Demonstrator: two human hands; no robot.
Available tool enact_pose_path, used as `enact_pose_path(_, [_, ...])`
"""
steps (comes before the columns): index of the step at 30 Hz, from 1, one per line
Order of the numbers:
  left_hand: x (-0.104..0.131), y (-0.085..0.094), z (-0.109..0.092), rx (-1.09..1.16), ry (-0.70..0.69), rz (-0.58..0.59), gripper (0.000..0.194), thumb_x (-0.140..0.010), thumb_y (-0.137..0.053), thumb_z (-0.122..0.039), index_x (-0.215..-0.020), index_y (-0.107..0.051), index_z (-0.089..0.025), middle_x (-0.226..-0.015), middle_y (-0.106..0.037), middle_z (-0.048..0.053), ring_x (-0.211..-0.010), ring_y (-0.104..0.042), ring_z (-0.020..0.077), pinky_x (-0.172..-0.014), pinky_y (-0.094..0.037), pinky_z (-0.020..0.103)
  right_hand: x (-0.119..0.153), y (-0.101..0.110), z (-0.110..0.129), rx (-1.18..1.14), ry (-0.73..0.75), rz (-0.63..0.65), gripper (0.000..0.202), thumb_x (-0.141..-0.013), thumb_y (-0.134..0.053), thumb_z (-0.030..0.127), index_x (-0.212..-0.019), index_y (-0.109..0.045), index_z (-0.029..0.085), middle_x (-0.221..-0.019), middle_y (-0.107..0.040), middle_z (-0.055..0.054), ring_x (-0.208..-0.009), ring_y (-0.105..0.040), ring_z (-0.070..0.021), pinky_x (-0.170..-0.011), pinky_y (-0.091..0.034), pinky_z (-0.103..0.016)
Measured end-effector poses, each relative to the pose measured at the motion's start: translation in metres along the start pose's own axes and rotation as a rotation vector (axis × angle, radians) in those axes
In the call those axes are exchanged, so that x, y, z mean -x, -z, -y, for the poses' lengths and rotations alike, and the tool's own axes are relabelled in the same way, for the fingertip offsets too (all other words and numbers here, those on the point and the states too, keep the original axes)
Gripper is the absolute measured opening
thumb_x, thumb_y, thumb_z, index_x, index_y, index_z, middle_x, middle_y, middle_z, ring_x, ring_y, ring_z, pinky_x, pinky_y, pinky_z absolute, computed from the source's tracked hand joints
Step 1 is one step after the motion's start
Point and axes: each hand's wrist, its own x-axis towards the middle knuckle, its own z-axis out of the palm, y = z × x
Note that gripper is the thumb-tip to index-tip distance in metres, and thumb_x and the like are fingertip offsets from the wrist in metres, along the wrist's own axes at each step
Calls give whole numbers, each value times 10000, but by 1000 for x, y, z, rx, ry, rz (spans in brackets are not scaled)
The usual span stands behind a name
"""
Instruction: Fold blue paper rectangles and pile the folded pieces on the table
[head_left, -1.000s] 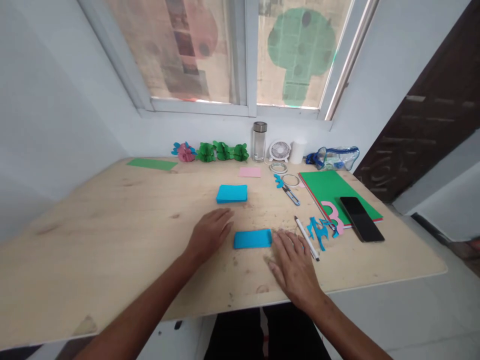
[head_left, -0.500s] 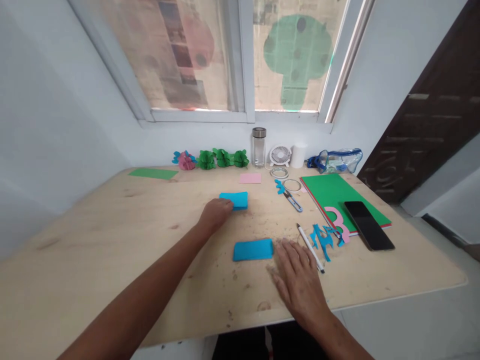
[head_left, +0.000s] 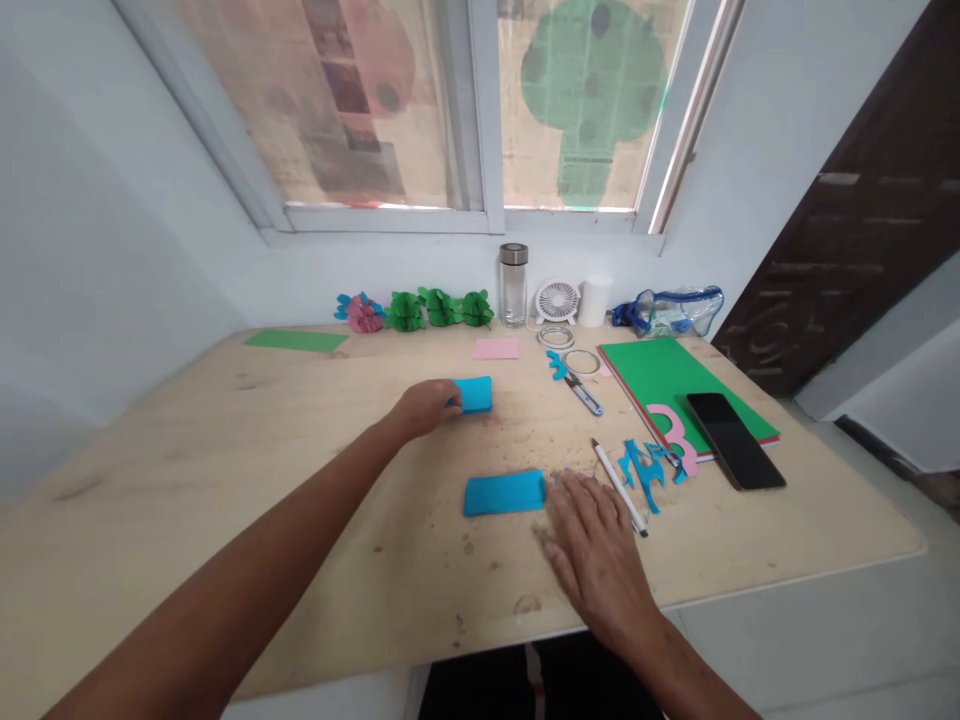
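Observation:
My left hand (head_left: 429, 404) reaches to the middle of the table, its fingers closed on the left end of a small folded blue paper (head_left: 475, 395). Closer to me lies a second folded blue paper (head_left: 503, 493), wider than the first. Just right of it my right hand (head_left: 598, 535) rests on the tabletop, palm down with fingers stretched out, the fingertips close to the paper's right end. A white pen (head_left: 619, 488) lies along the right side of this hand. Blue paper scraps (head_left: 646, 470) are scattered beyond the pen.
Snips (head_left: 585, 394), tape rolls (head_left: 582, 362) and a green sheet stack (head_left: 675, 375) bearing a phone (head_left: 735, 441) lie to the right. Along the wall stand paper ornaments (head_left: 440, 307), a glass bottle (head_left: 514, 285) and a small fan (head_left: 557, 301). Pink (head_left: 496, 348) and green strips (head_left: 296, 341) lie at the back.
My left hand's fingers have curled further around the left end of the far blue paper, covering more of it. My right hand stays in place. The view has shifted slightly.

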Motion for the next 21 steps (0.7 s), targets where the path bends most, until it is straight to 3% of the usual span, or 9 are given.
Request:
enact_pose_path(6, [-5, 12, 8, 36, -73, 62, 350, -902, -562, -380, -1183, -548, -172, -1194, -576, 82, -1019, -591, 203, -859, -518, 423, 2, -3, -2, 30, 23, 12, 469, -939, -452, 333, -1377, -437, 168, -1408, -480, -107, -1307, -388, -297, -1069, -284, -492])
enact_pose_path(21, [-12, 14, 18, 71, -169, 108, 352, -898, -568, -379, -1178, -550, -167, -1191, -577, 82, -1025, -590, 206, -864, -515, 429, 1, -7, -4, 43, 50, -10, 505, -928, -471, 317, -1403, -403, 162, -1405, -483, -114, -1303, -398, -300, -1061, -289, -495])
